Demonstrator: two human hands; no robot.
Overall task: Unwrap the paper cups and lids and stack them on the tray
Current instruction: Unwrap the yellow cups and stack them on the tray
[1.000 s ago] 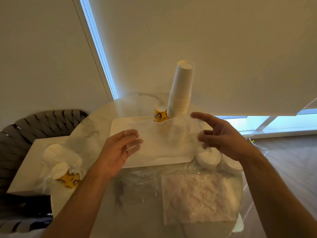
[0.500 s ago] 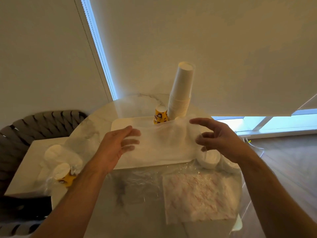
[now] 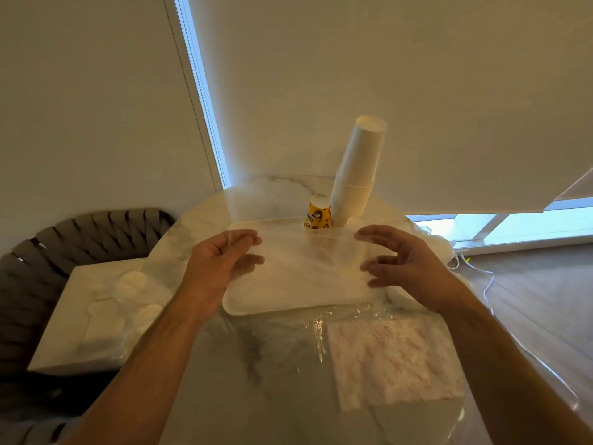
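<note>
I hold a clear plastic wrap stretched above the white tray. My left hand pinches its left edge between thumb and fingers. My right hand is at its right end, fingers spread and loosely curled, touching the film. On the tray's far edge stands a tall stack of white paper cups, with an upside-down yellow printed cup beside it. White lids lie just right of the tray, partly behind my right hand.
A pink-patterned napkin pack and loose plastic film lie on the marble table near me. At left, a second white tray holds wrapped white items on a dark woven chair. A cable runs over the floor at right.
The film has gone from bunched to spread flatter between my hands. My right fingers have loosened from their pinch. Both hands stay above the tray.
</note>
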